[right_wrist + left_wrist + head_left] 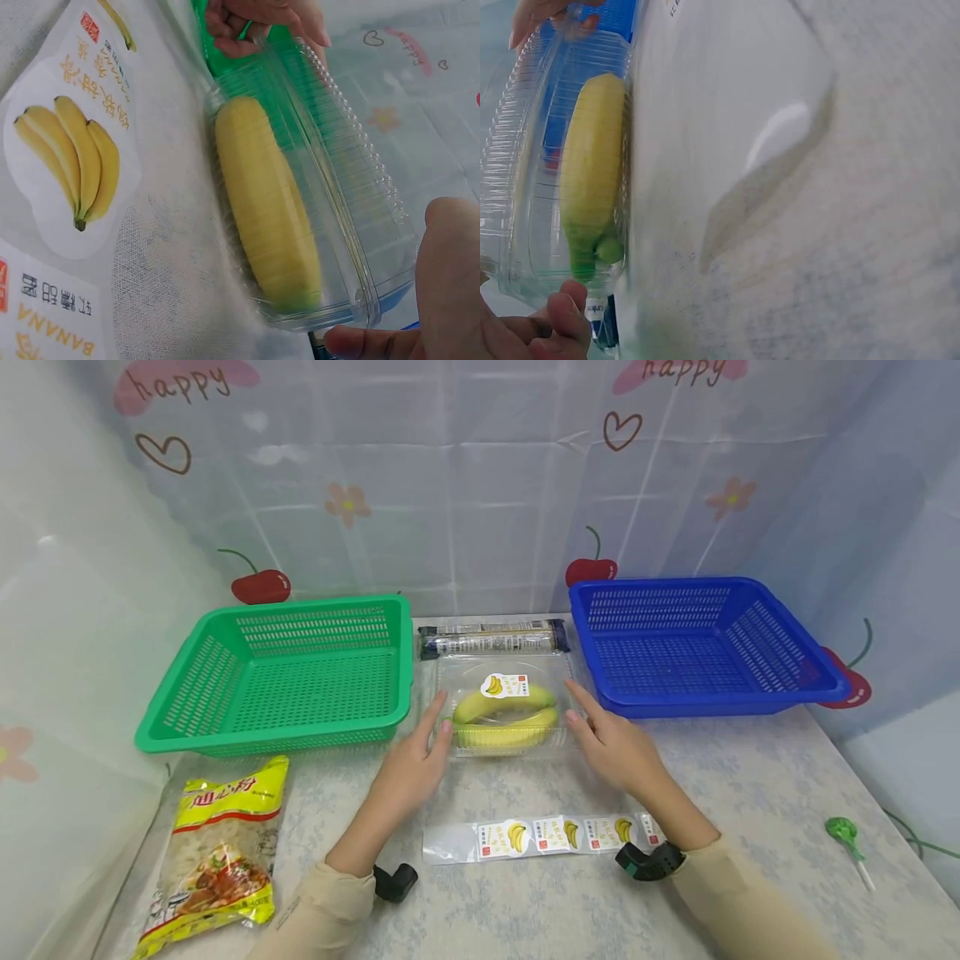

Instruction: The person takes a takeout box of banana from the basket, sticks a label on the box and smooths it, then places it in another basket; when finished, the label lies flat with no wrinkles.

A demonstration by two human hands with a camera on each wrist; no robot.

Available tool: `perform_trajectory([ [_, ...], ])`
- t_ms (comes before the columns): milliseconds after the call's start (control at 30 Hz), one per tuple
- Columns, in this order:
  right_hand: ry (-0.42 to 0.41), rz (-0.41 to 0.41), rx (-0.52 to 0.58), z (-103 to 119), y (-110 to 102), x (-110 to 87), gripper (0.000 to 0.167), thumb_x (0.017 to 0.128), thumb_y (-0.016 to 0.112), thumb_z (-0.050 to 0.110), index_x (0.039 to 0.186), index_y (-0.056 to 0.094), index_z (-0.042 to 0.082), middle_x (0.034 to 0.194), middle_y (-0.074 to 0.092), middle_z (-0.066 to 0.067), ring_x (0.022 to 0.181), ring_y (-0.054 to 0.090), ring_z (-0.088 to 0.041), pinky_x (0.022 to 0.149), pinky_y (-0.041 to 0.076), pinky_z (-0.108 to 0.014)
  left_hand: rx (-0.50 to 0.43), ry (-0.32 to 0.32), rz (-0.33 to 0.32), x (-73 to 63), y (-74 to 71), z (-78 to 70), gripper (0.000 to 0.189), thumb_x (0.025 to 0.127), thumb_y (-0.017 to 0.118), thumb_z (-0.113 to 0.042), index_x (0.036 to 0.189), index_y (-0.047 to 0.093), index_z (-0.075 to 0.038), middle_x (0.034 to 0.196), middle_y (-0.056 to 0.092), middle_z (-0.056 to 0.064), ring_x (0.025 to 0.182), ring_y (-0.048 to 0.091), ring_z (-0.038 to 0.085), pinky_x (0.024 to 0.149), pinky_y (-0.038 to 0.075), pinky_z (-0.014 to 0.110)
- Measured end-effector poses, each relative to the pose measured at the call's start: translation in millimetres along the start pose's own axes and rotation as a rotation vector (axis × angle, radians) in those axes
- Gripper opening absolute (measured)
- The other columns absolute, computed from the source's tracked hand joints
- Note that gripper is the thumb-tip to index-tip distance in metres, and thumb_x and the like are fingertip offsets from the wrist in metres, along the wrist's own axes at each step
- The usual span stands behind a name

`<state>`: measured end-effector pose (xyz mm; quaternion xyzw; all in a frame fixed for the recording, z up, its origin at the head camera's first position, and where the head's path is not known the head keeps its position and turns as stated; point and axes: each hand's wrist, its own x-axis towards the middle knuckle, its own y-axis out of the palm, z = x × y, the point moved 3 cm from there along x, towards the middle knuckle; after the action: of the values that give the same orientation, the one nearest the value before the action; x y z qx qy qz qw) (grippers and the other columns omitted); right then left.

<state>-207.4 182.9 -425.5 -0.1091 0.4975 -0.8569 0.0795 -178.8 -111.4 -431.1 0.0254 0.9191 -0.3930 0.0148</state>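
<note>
A clear plastic clamshell box sits in the middle of the table, its lid closed over yellow-green bananas. On the lid is a white banana sticker. My left hand grips the box's left edge, thumb and index finger at the rim; its other fingers curl near the corner in the left wrist view. At the right edge, my right hand holds the box in the same way. The fingers under the rim are partly hidden. Nearer me lies a strip of banana stickers, its right end behind my right wrist.
A green basket stands on the left and a blue basket on the right. Behind the box lies a dark-ended cylindrical package. A pasta bag is at front left, a green lollipop at far right.
</note>
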Motion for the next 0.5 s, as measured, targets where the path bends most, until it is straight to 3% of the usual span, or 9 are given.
perform_trajectory([
  [100, 0.023, 0.037, 0.039, -2.4, 3.3, 3.9, 0.057, 0.104, 0.024, 0.060, 0.157, 0.015, 0.045, 0.108, 0.071, -0.012, 0.082, 0.067, -0.031, 0.052, 0.045, -0.037, -0.035, -0.001, 0.002, 4.9, 2.2, 1.2, 0.053, 0.102, 0.025, -0.062, 0.153, 0.009, -0.056, 0.151, 0.049, 0.011, 0.129, 0.053, 0.045, 0.103, 0.039, 0.069],
  [200, 0.045, 0.061, 0.085, -5.0, 6.5, 7.3, 0.055, 0.104, 0.023, 0.059, 0.157, 0.010, 0.048, 0.139, 0.059, -0.016, 0.108, 0.066, -0.040, 0.065, 0.051, -0.046, -0.071, -0.020, 0.012, 9.6, 4.7, 2.9, 0.053, 0.101, 0.024, -0.065, 0.150, 0.003, -0.062, 0.155, 0.043, 0.007, 0.129, 0.052, 0.047, 0.101, 0.038, 0.071],
  [300, 0.063, 0.080, 0.149, -6.8, 9.2, 10.4, 0.054, 0.106, 0.024, 0.055, 0.156, 0.006, 0.049, 0.149, 0.050, -0.015, 0.107, 0.064, -0.038, 0.076, 0.050, -0.052, -0.106, -0.021, 0.030, 14.5, 6.9, 5.2, 0.055, 0.101, 0.025, -0.064, 0.149, -0.003, -0.062, 0.158, 0.037, 0.007, 0.125, 0.054, 0.051, 0.098, 0.039, 0.073],
  [433, 0.068, 0.099, 0.247, -6.2, 10.0, 12.6, 0.055, 0.107, 0.030, 0.049, 0.157, 0.006, 0.047, 0.153, 0.044, -0.012, 0.098, 0.061, -0.034, 0.080, 0.048, -0.051, -0.155, -0.001, 0.054, 18.8, 7.9, 8.2, 0.060, 0.103, 0.029, -0.060, 0.151, -0.006, -0.058, 0.161, 0.031, 0.011, 0.122, 0.054, 0.054, 0.096, 0.040, 0.074],
  [500, 0.060, 0.106, 0.290, -6.0, 9.8, 12.4, 0.057, 0.107, 0.033, 0.046, 0.158, 0.006, 0.046, 0.157, 0.039, -0.011, 0.104, 0.061, -0.036, 0.083, 0.049, -0.054, -0.172, 0.012, 0.067, 20.0, 8.0, 9.8, 0.061, 0.103, 0.030, -0.059, 0.152, -0.007, -0.057, 0.162, 0.028, 0.011, 0.124, 0.052, 0.055, 0.098, 0.039, 0.073],
])
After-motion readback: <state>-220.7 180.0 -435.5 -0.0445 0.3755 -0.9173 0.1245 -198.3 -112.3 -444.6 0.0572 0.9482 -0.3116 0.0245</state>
